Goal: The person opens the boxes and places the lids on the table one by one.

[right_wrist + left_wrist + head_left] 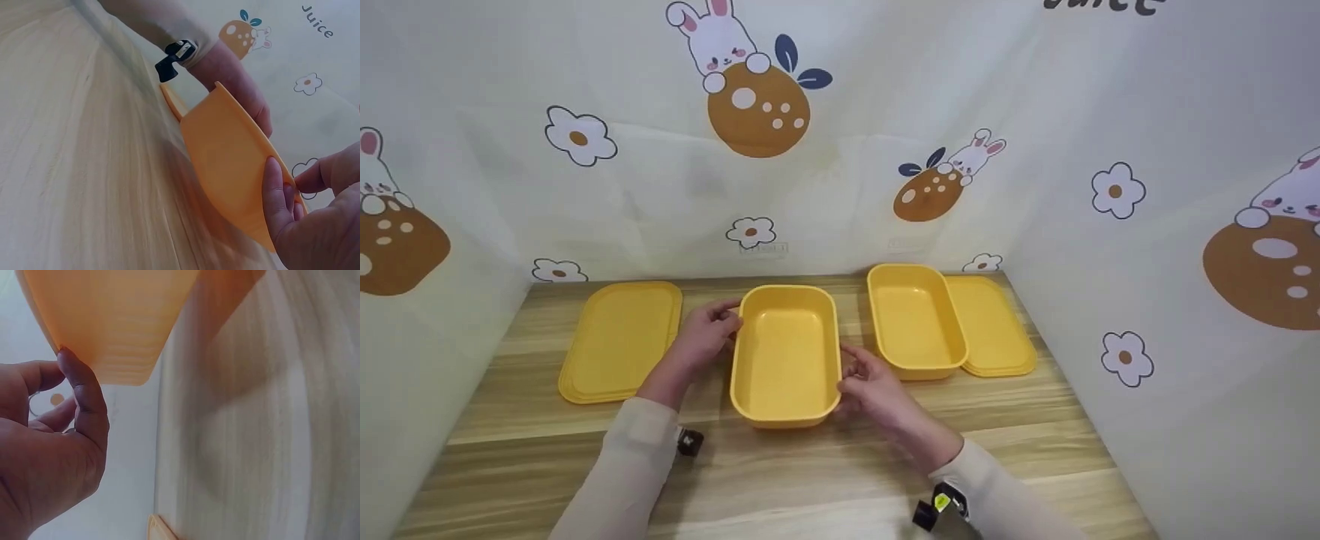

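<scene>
Between my two hands is a yellow rectangular plastic container (786, 356) with rounded corners and nothing inside. The left hand (709, 334) pinches its left rim near the far end, thumb and fingers at the edge. My right hand (877, 390) grips the right rim toward the near end. From the right wrist view, the container (225, 163) is held just above the table, its side wall facing the camera. In the left wrist view, the left fingertips (84, 382) touch the wall below the rim.
A stack of yellow lids (622, 341) lies at the left. A second yellow container (919, 322) stands at the right, beside and partly over another lid stack (997, 330). Printed cloth walls (840, 187) enclose the wooden table (810, 480) at the back and sides.
</scene>
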A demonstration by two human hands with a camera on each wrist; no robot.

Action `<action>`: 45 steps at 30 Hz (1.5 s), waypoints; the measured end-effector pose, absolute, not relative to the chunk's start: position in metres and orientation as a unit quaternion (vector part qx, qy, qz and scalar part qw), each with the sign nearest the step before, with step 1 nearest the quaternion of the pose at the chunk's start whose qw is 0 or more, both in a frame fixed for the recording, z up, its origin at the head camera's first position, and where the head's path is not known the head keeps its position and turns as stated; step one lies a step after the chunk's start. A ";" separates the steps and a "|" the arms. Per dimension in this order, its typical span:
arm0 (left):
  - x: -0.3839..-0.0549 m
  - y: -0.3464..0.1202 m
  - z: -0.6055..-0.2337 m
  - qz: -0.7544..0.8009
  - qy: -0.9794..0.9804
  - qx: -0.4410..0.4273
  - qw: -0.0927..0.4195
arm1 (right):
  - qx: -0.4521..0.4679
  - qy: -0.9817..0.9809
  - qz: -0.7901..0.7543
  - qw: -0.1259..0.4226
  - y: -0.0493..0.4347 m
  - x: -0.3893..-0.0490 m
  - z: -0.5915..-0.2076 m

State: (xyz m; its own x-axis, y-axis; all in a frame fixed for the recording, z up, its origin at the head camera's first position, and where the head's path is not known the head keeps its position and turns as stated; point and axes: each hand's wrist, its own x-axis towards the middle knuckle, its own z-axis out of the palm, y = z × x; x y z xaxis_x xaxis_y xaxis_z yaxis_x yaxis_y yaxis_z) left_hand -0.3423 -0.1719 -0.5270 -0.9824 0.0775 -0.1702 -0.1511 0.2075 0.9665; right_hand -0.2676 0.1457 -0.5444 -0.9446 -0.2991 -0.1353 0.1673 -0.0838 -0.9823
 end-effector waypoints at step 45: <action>-0.358 -0.239 -0.524 0.651 0.756 -0.038 0.054 | -0.033 0.584 -0.786 0.200 0.078 -0.321 -0.548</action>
State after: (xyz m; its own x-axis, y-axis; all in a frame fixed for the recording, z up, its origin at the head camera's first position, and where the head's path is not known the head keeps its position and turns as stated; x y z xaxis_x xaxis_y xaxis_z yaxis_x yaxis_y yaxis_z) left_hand -0.3576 -0.2393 -0.5241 -0.9913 0.0123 -0.1309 -0.1276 0.1503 0.9804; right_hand -0.3207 0.0776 -0.5478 -0.9177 -0.3530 -0.1823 0.2766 -0.2382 -0.9310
